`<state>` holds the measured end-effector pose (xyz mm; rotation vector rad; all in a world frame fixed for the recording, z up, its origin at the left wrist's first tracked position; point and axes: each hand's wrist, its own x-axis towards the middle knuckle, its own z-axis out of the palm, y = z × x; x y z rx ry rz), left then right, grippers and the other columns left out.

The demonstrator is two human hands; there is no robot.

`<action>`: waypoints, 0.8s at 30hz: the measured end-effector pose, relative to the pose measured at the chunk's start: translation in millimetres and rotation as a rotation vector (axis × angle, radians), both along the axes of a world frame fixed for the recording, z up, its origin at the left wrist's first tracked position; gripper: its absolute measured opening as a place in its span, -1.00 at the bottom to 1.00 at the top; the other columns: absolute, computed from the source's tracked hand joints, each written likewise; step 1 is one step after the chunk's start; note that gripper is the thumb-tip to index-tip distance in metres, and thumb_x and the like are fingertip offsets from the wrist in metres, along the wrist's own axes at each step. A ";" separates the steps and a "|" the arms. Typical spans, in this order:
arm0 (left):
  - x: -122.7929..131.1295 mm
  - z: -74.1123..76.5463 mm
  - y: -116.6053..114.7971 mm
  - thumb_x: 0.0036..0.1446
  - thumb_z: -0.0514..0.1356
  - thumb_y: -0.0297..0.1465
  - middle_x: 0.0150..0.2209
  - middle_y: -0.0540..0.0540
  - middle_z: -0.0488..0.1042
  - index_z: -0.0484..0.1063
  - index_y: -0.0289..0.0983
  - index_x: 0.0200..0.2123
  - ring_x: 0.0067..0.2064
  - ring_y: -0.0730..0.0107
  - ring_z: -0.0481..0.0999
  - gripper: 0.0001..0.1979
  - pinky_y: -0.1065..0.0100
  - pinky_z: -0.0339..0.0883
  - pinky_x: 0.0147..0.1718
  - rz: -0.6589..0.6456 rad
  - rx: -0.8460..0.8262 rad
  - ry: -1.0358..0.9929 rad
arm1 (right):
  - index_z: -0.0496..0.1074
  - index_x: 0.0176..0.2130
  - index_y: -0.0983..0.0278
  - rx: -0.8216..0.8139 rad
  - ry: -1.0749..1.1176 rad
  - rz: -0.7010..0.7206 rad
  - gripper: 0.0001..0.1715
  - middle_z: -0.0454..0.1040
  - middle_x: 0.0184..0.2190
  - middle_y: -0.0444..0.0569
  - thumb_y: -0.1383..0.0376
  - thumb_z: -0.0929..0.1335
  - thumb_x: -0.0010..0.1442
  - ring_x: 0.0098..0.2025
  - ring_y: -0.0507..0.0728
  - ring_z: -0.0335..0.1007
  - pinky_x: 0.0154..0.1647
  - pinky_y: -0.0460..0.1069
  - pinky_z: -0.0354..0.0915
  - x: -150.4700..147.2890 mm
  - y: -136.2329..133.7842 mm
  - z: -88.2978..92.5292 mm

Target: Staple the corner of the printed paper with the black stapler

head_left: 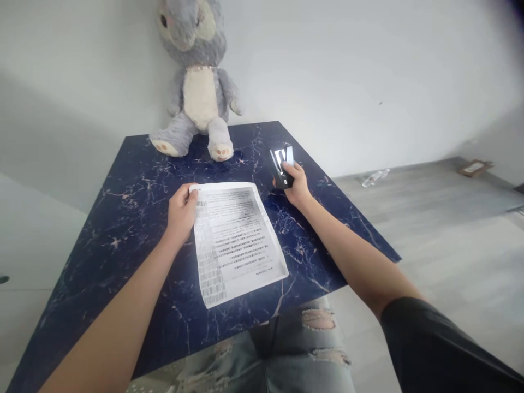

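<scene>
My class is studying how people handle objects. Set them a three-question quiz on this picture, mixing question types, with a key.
1. True or false: the plush toy sits at the far end of the table.

2. Fill in: seen by the wearer, the left grip holds the printed sheet near its far ____ corner.

3. The right grip holds:
a) the plush toy
b) a dark glossy object
c) the printed sheet

Key: 1. True. 2. Left. 3. b.
</scene>
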<state>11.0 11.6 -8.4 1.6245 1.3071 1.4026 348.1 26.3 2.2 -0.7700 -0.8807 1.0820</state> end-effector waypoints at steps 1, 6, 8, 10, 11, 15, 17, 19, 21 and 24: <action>-0.1 0.4 -0.5 0.29 0.24 -0.19 -0.20 -0.08 0.57 0.56 -0.25 -0.13 -0.16 0.26 0.52 -0.74 0.39 0.36 -0.23 0.009 0.005 -0.004 | 0.35 -0.25 0.18 -0.008 0.000 0.015 -0.54 0.45 -0.48 -0.18 0.05 0.57 0.07 -0.52 0.08 0.41 -0.50 0.02 0.50 -0.3 0.4 0.0; 1.8 1.5 -2.8 0.18 0.34 0.00 -0.33 -0.09 0.57 0.60 -0.30 -0.26 -0.30 0.27 0.51 -0.56 0.35 0.38 -0.32 -0.032 -0.080 -0.140 | 0.32 -0.17 0.15 -0.019 0.077 0.091 -0.56 0.53 -0.42 -0.17 0.10 0.53 0.08 -0.37 0.17 0.56 -0.29 0.12 0.62 -1.9 -0.4 -0.5; 3.2 1.8 -3.1 0.08 0.42 0.03 -0.32 -0.12 0.60 0.61 -0.32 -0.25 -0.30 0.24 0.53 -0.51 0.31 0.41 -0.29 -0.069 -0.117 -0.168 | 0.32 -0.13 0.15 -0.037 0.128 0.130 -0.53 0.58 -0.35 -0.15 0.12 0.54 0.06 -0.29 0.20 0.61 -0.23 0.14 0.63 -2.1 -1.1 -0.4; 4.2 2.1 -3.1 0.01 0.46 0.04 -0.30 -0.13 0.61 0.61 -0.33 -0.24 -0.29 0.22 0.55 -0.48 0.28 0.43 -0.26 -0.078 -0.131 -0.163 | 0.33 -0.10 0.17 -0.051 0.173 0.174 -0.51 0.61 -0.25 -0.10 0.16 0.54 0.04 -0.22 0.21 0.62 -0.18 0.13 0.62 -1.8 -1.5 -0.2; 4.5 2.2 -3.1 0.00 0.46 0.05 -0.31 -0.13 0.62 0.61 -0.33 -0.25 -0.29 0.21 0.55 -0.47 0.27 0.43 -0.25 -0.074 -0.131 -0.163 | 0.34 -0.11 0.18 -0.057 0.191 0.187 -0.52 0.62 -0.22 -0.07 0.18 0.53 0.03 -0.21 0.20 0.62 -0.18 0.11 0.62 -1.5 -1.6 0.0; 4.7 1.4 -3.1 0.06 0.41 0.06 -0.28 -0.12 0.62 0.60 -0.31 -0.24 -0.27 0.22 0.56 -0.48 0.27 0.43 -0.22 -0.078 -0.105 -0.165 | 0.37 -0.18 0.20 -0.125 0.225 0.191 -0.62 0.62 -0.21 -0.04 0.24 0.50 0.00 -0.25 0.15 0.56 -0.24 0.04 0.59 0.4 -2.1 2.0; 4.9 0.6 -3.2 0.10 0.39 0.05 -0.24 -0.14 0.63 0.60 -0.31 -0.20 -0.25 0.22 0.56 -0.49 0.27 0.43 -0.21 -0.087 -0.097 -0.135 | 0.41 -0.15 0.20 -0.139 0.236 0.204 -0.65 0.60 -0.24 -0.07 0.18 0.48 0.06 -0.27 0.14 0.55 -0.27 0.05 0.58 1.0 -2.9 4.2; 5.3 0.4 -3.6 0.12 0.38 0.05 -0.23 -0.15 0.63 0.60 -0.31 -0.18 -0.24 0.21 0.56 -0.49 0.27 0.43 -0.21 -0.093 -0.101 -0.112 | 0.45 -0.07 0.20 -0.118 0.240 0.240 -0.61 0.58 -0.24 -0.07 0.07 0.45 0.16 -0.26 0.14 0.54 -0.26 0.07 0.58 1.1 -3.9 6.9; 5.6 0.7 -4.0 0.12 0.37 0.06 -0.23 -0.16 0.63 0.60 -0.31 -0.16 -0.24 0.20 0.56 -0.48 0.27 0.42 -0.21 -0.098 -0.103 -0.110 | 0.48 -0.02 0.20 -0.088 0.234 0.280 -0.52 0.57 -0.23 -0.05 -0.05 0.41 0.22 -0.26 0.15 0.54 -0.24 0.10 0.58 0.5 -4.9 9.3; 4.8 0.5 -3.8 0.14 0.35 0.08 -0.23 -0.15 0.63 0.60 -0.32 -0.15 -0.23 0.20 0.57 -0.46 0.28 0.41 -0.21 -0.098 -0.102 -0.111 | 0.52 -0.05 0.23 -0.072 0.219 0.304 -0.48 0.58 -0.24 -0.03 -0.09 0.42 0.21 -0.27 0.16 0.53 -0.23 0.11 0.59 -0.6 -6.0 10.5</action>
